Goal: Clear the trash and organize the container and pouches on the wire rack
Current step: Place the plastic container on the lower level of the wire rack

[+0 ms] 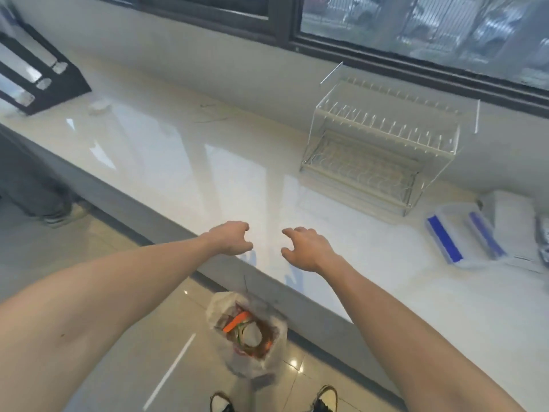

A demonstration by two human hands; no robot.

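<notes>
A white two-tier wire rack point(383, 144) stands on the pale counter point(178, 162) under the window, with nothing on its shelves. A clear plastic container with blue latches point(466, 239) lies at the counter's right. A silvery pouch edge point(543, 242) shows at the far right border. On the floor below the counter edge sits a white trash bag point(248, 334) holding orange and red wrappers. My left hand point(230, 237) and my right hand point(306, 248) hover over the counter's front edge, fingers curled apart, holding nothing.
A dark block with white cylinders point(35, 75) stands at the counter's far left, with a small white object point(99, 106) beside it. A person's legs point(35, 185) are on the floor at left. My shoes point(273, 401) show at the bottom.
</notes>
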